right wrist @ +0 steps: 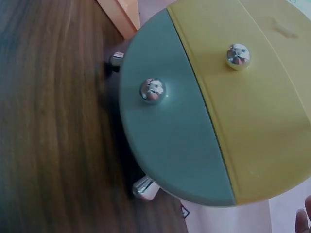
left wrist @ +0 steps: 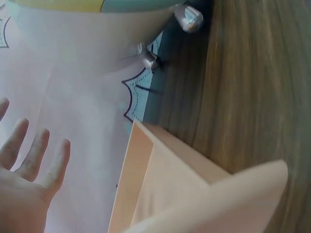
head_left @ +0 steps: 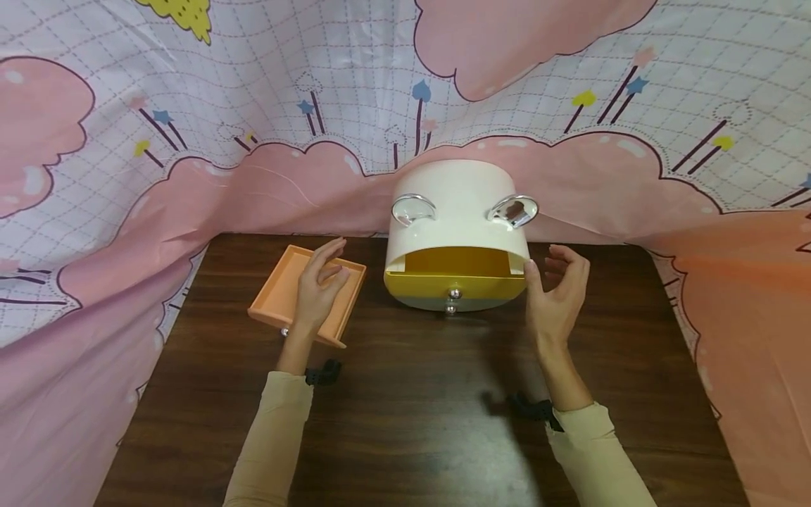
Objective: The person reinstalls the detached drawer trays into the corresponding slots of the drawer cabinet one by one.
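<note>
You have the orange drawer (head_left: pixel 284 287) lying on the table (head_left: pixel 418 394) to the left of the white box (head_left: pixel 453 186), apart from it, and that sideways offset looks like the relation that counts most. The gap (head_left: pixel 456 261) in the box's front sits above the yellow drawer (head_left: pixel 418 286) and the green drawer (right wrist: pixel 155 138), so the orange one rests lower than that gap.

Its knob (head_left: pixel 285 332) side faces away from the box, toward you and a little to the left; the drawer sits askew to the box's front. Which of its sides is longer is hard to judge at this slant.

Your left hand (head_left: pixel 318 287) is clearly the nearer one: it hangs over the side of the drawer toward the box, fingers apart and pinching nothing, with the drawer below it and reaching out to its left. Your right hand (head_left: pixel 559 296) is at the box's right side, thumb and fingers spread, holding nothing; you can't tell whether the thumb touches the box.
</note>
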Demonstrator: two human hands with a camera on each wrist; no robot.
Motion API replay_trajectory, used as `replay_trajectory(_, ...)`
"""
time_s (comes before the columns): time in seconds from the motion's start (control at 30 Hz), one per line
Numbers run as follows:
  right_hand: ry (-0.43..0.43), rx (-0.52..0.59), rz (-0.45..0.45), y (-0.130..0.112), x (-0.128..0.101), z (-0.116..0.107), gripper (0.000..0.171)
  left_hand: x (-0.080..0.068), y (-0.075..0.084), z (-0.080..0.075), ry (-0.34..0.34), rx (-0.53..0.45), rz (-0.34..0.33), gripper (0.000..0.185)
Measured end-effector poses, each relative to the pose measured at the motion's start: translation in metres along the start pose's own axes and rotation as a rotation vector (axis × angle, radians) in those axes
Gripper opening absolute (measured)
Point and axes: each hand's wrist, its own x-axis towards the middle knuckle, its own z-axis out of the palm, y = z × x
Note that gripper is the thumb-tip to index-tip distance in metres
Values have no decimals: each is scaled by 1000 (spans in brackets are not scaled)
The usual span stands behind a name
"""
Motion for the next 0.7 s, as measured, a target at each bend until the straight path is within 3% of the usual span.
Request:
replay_trajectory(0.13, -29, 8, -17, -7, 6, 1, 41, -4, 0, -7, 26, 13, -15, 41)
replay_trajectory(0.37, -93, 0, -21, 22, 20, 10, 39, -9, -3, -26, 33, 48, -49, 35)
replay_trajectory(0.47, -144, 16, -15, 23, 27, 12, 41, -13, -5, -36, 53, 63, -71, 36)
replay_trajectory(0.7, -180, 64, 10, -20, 32, 9, 37, -21, -7, -50, 96, 63, -72, 36)
